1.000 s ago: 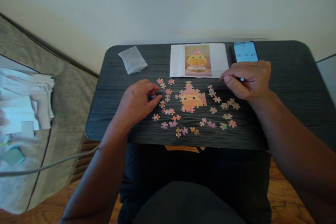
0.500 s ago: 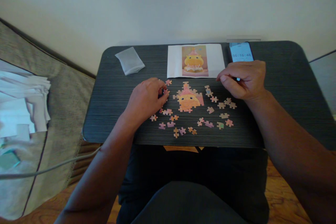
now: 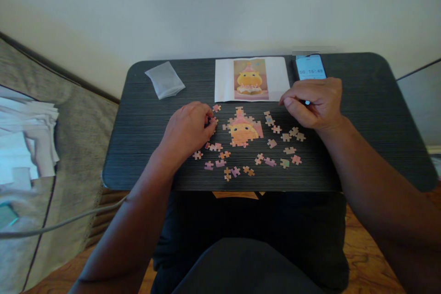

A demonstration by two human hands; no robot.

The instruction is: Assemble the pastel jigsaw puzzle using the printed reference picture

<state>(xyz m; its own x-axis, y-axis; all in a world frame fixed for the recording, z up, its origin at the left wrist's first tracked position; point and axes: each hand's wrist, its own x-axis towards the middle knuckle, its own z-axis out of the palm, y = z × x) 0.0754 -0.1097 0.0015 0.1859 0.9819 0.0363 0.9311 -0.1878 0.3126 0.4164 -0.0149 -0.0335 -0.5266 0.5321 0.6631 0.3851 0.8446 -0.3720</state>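
My left hand [image 3: 189,127] rests at the left of the partly joined jigsaw puzzle [image 3: 245,131], which shows a yellow face under a pink hat. Its thumb and fingers close around a pinkish puzzle piece [image 3: 214,121], largely covered by the fingertips. My right hand [image 3: 315,102] is curled with thumb and forefinger drawn together, and nothing shows between them. It lies over the lower end of a phone [image 3: 311,67], close to the right edge of a printed picture sheet [image 3: 278,80]. Several loose pieces [image 3: 290,150] lie to the right of and below the joined part.
A clear plastic bag [image 3: 165,81] lies at the back left of the dark table [image 3: 138,147]. The wall [image 3: 220,9] rises behind it. On the left, papers [image 3: 20,138] lie on a fabric-covered surface, and a cable [image 3: 69,218] crosses toward the table.
The whole view has shifted slightly, so things appear a little farther left. Both hands keep nearly the same pose, and the puzzle looks unchanged.
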